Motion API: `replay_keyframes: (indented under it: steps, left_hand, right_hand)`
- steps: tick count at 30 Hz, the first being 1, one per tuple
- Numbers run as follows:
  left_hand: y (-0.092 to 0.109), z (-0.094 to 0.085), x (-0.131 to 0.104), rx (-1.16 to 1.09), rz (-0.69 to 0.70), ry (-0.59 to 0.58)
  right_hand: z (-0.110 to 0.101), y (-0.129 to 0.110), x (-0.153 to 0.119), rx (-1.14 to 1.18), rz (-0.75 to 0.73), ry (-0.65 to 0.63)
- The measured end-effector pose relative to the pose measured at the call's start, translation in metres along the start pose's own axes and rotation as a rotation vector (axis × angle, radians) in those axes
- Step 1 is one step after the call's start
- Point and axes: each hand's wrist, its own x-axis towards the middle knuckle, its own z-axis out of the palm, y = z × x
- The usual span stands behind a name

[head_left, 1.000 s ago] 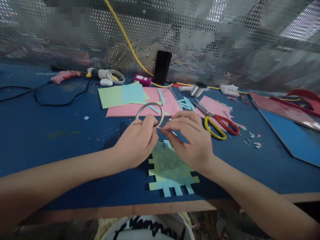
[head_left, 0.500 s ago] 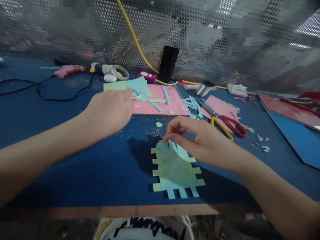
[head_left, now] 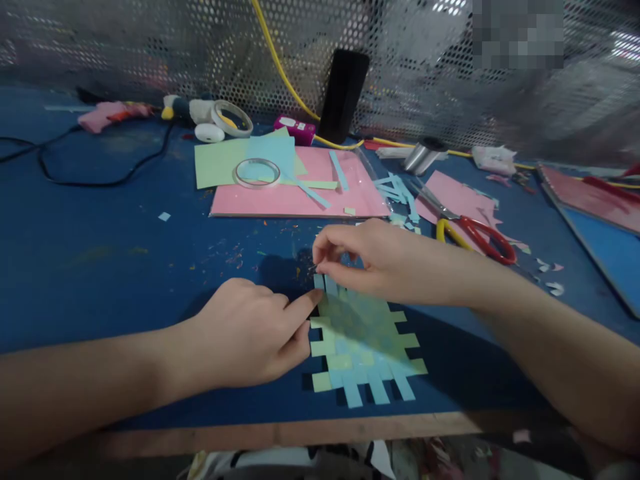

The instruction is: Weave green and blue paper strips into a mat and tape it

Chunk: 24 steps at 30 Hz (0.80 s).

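A woven mat of green and blue paper strips lies near the table's front edge, its strip ends sticking out around the sides. My left hand is at the mat's left side, index finger stretched onto its upper left corner, the other fingers curled, nothing seen in them. Over the mat's top edge is my right hand, thumb and index finger pinched at the upper left strip ends; what they pinch is too small to make out. A roll of tape rests on green and blue paper sheets.
Behind the mat lies a pink paper pack with loose strips. Red and yellow scissors lie right, near pink scraps. A black phone leans on the perforated metal wall. At the back left are a pink glue gun and its cable.
My left hand has come from the tape roll down to the mat's left side and now touches its upper left corner. My right hand stays at the top edge. The view has shifted slightly.
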Motion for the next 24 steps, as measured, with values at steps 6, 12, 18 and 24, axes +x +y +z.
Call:
replay_keyframes:
  steps: [6, 12, 18, 24]
  left_hand:
    - [0.000, 0.000, -0.001, 0.003, 0.005, 0.013]
    - [-0.001, 0.000, -0.002, -0.043, -0.006, -0.022]
    - [-0.001, 0.001, -0.003, -0.050, 0.003, -0.025]
    - [-0.002, 0.001, -0.002, -0.060, 0.006, -0.036]
  right_hand:
    - [-0.020, 0.003, 0.014, -0.075, -0.095, -0.138]
    - [-0.010, 0.007, 0.028, -0.118, -0.049, -0.319]
    - [-0.002, 0.010, 0.032, -0.147, -0.103, -0.289]
    - [0.005, 0.009, 0.032, -0.182, -0.033, -0.248]
